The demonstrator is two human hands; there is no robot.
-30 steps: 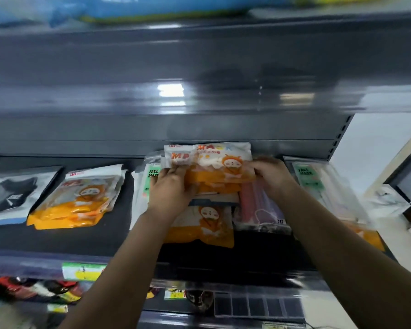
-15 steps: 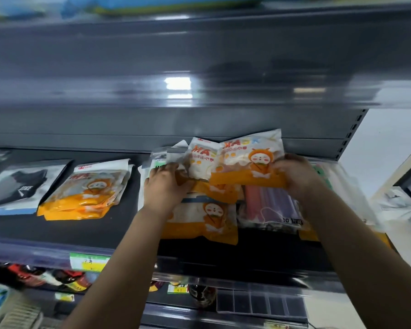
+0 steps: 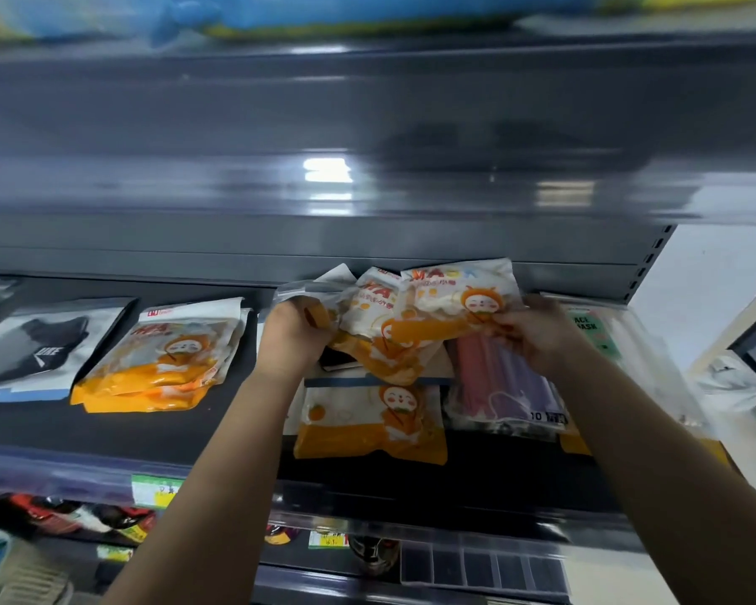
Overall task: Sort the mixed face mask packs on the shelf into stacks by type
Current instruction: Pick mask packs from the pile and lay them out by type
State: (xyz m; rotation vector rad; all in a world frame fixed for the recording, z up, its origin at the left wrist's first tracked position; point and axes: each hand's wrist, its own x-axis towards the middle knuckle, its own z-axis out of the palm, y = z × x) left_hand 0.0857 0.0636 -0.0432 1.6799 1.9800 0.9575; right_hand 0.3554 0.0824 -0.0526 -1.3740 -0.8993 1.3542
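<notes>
Compared with a moment ago, the orange packs (image 3: 415, 316) are lifted higher and fanned out more between the hands. The left hand (image 3: 295, 334) grips their left edge with curled fingers, and the right hand (image 3: 537, 331) pinches the right edge. Just below the grip, another orange pack (image 3: 372, 423) and a pink-purple mask pack (image 3: 505, 386) lie on the shelf (image 3: 105, 434). Well to the left of the grip lies an orange stack (image 3: 162, 364), then a black mask pack (image 3: 44, 347).

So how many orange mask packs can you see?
At least 5: two held in the hands, one below them, a stack of two or more at left. Others may be hidden.
</notes>
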